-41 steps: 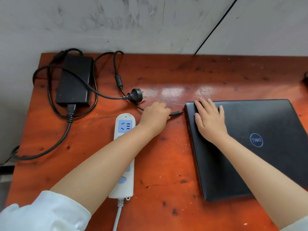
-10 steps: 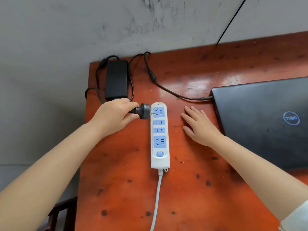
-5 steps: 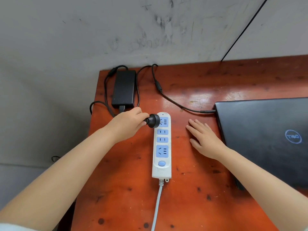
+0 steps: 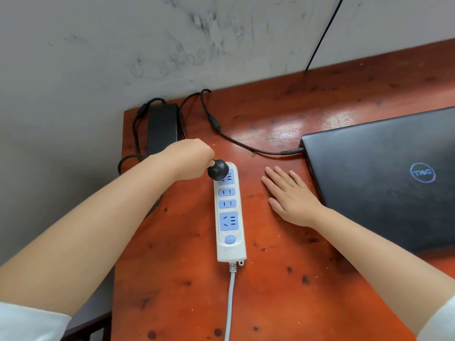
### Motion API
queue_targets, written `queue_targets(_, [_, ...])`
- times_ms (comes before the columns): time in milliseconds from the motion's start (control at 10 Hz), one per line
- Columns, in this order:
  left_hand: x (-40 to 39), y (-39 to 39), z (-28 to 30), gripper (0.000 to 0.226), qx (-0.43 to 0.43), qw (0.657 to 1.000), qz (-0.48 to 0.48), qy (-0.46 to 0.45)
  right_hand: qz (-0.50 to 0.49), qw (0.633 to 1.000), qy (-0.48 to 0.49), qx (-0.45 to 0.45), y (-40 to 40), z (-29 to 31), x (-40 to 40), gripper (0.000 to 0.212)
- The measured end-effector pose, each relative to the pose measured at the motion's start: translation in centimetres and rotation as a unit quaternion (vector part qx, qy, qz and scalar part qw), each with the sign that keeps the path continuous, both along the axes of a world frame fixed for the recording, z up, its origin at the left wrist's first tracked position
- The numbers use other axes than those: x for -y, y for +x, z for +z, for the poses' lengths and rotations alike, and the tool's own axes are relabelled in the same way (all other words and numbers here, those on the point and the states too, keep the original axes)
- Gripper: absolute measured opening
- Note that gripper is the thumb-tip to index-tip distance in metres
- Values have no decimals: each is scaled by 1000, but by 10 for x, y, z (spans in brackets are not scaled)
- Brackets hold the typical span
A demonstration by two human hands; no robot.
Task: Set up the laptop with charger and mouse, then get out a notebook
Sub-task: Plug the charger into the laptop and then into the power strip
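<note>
A closed black laptop [image 4: 384, 178] lies at the right of the red-brown wooden table [image 4: 283, 291]. The charger's thin cable [image 4: 246, 145] runs from the black power brick [image 4: 162, 127] at the far left corner into the laptop's left edge. My left hand [image 4: 189, 161] is shut on the charger's black wall plug [image 4: 217, 170], which sits tilted at the top socket of the white and blue power strip [image 4: 230, 217]. My right hand [image 4: 290, 196] rests flat and open on the table between the strip and the laptop.
The power strip's white cord [image 4: 230, 303] runs off the near edge. A grey scuffed wall [image 4: 147, 45] stands right behind the table. The table's left edge is close to my left forearm. A dark cable [image 4: 322, 33] runs up the wall.
The charger's small plug has gone into the laptop. My left hand took the wall plug and brought it onto the strip's top socket, turning it from sideways to over the socket. My right hand left the laptop.
</note>
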State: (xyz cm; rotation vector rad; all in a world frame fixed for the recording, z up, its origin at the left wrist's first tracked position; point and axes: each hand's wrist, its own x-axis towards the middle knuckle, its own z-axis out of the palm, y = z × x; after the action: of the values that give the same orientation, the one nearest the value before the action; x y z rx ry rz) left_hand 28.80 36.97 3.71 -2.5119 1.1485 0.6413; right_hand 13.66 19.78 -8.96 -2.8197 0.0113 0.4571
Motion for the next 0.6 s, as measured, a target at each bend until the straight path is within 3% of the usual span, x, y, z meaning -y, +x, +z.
queue_targets(200, [13,-8,-2,24,23,998,-23,60,1,1000,-2,7,-1,-2,-1,55])
queue_targets(600, [28,-9,-4,30,-19,998,-8,57,4,1000,-7,5,-2,1,-2,55])
